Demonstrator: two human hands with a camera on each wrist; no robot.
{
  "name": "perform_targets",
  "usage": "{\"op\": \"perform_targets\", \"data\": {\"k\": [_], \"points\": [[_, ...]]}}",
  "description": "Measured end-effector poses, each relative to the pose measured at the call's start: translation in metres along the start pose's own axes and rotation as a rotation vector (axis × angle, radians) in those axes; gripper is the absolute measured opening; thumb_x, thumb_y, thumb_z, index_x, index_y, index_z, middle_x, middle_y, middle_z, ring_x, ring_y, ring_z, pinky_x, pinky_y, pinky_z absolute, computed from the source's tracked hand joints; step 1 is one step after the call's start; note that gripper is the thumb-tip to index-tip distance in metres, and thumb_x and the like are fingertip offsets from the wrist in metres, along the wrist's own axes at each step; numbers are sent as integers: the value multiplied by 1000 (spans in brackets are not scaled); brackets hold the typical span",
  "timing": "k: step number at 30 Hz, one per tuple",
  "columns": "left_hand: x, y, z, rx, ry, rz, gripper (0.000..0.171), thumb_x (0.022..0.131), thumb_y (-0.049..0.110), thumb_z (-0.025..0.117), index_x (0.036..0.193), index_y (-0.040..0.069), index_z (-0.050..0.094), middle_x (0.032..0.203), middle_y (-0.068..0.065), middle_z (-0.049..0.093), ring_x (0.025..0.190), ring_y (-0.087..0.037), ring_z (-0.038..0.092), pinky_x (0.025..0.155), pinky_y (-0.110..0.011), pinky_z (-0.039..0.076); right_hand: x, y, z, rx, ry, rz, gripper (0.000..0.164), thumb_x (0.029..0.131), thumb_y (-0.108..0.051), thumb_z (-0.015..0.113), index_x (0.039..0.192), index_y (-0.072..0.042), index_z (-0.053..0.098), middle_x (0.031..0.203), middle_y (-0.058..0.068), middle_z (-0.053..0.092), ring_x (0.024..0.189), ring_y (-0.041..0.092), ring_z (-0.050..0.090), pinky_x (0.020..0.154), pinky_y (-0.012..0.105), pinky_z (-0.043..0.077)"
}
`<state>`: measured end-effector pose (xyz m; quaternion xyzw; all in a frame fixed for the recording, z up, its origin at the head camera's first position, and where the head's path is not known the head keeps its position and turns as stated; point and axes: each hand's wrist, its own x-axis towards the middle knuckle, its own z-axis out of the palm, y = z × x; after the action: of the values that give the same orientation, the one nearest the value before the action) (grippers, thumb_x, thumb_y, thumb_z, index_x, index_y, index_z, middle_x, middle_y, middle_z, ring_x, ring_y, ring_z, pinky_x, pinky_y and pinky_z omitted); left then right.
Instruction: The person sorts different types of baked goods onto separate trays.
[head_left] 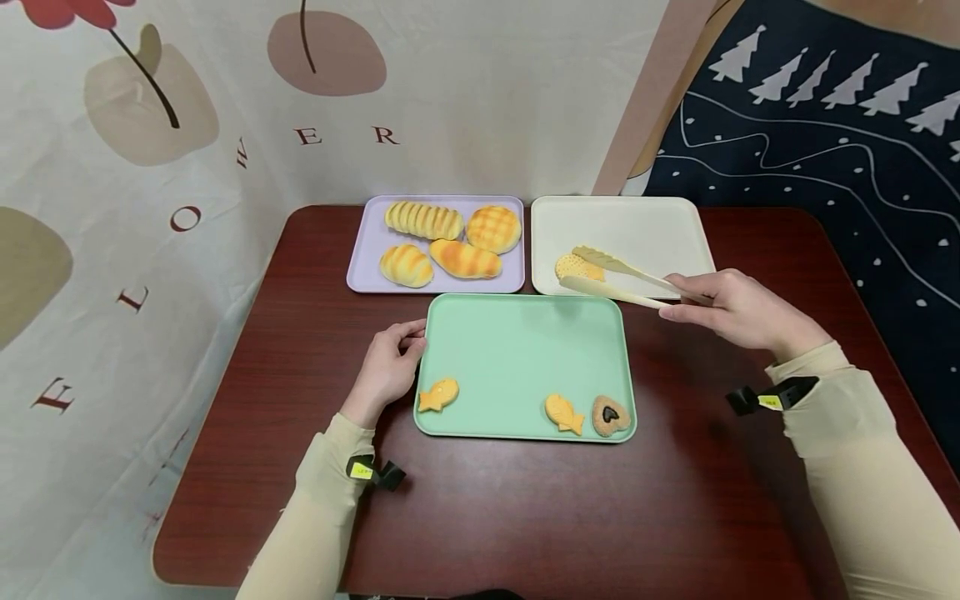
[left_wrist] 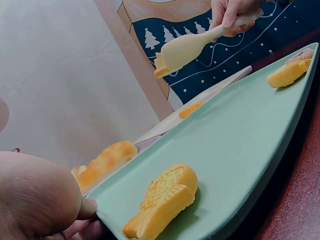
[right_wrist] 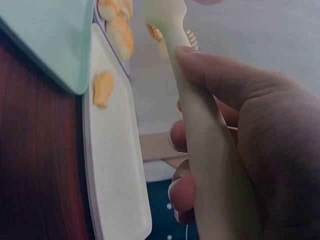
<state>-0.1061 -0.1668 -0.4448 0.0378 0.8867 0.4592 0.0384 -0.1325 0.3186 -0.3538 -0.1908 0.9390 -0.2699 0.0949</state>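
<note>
So the right hand [head_left: 738, 312] had a grip on a pair of cream tongs [head_left: 600, 287], thumb on one arm and fingers on the other, and the tips were out over the white tray [head_left: 645, 225]. A round, dotted biscuit [head_left: 572, 267] showed right between the tips; both wrist cams had a yellow-orange bit up there, mostly hidden, so it looked pinched. Another orange piece [right_wrist: 103, 89] lay on the white tray itself, though I couldn't make out its full shape.

The left hand [head_left: 386, 367] was pinching the left edge of the green tray [head_left: 525, 358], thumb against the rim. That tray had a fish-shaped biscuit [head_left: 438, 395] in its near left corner, then a second fish biscuit [head_left: 564, 414] and a heart-shaped cookie [head_left: 611, 416] with a dark middle near the right corner, side by side.

Just behind it, left of the white tray, was a purple tray [head_left: 362, 262] with four bread pieces: a ridged loaf [head_left: 424, 220], a round bun [head_left: 492, 229], a long roll [head_left: 465, 259] and a smaller roll [head_left: 407, 266]. All of it sat on a dark reddish worktop [head_left: 555, 517], with a pale printed cloth [head_left: 465, 100] and a navy tree-pattern one [head_left: 787, 150] behind.
</note>
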Motion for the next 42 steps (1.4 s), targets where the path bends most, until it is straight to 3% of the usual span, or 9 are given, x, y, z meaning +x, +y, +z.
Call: {"op": "perform_targets", "data": {"k": [2,4,8,25,42], "points": [[0,0,0,2,1,-3,34,101,11,55,133,2,59,122,-11,64,104,-24,61,89,-40,49,0,4,-1,12,-3,32,62,91,-46,67,141,-11,54,122,10,64,81,19,54,61,25,44],[0,-1,0,7,1,-2,34,101,12,55,133,2,59,121,-12,64,104,-25,61,88,-40,49,0,8,-2,34,-10,75,63,91,-47,67,142,-12,54,103,11,67,70,20,51,54,26,42],[1,-1,0,10,-1,4,34,101,12,55,133,2,59,120,-12,64,103,-25,61,88,-40,49,-1,17,-2,68,-25,160,68,90,-51,66,144,-12,51,70,7,48,52,22,40,45,31,36],[0,0,0,3,6,2,33,100,11,56,132,2,60,121,-11,65,103,-25,61,88,-40,49,-3,56,1,76,-51,309,87,86,-65,60,147,-6,44,65,6,44,51,22,40,42,34,35],[0,-2,1,7,7,-1,34,100,12,56,132,3,60,122,-11,63,104,-24,61,89,-39,49,-11,77,1,93,-66,356,89,86,-67,58,150,-8,39,70,5,41,50,22,41,42,34,35]]}}
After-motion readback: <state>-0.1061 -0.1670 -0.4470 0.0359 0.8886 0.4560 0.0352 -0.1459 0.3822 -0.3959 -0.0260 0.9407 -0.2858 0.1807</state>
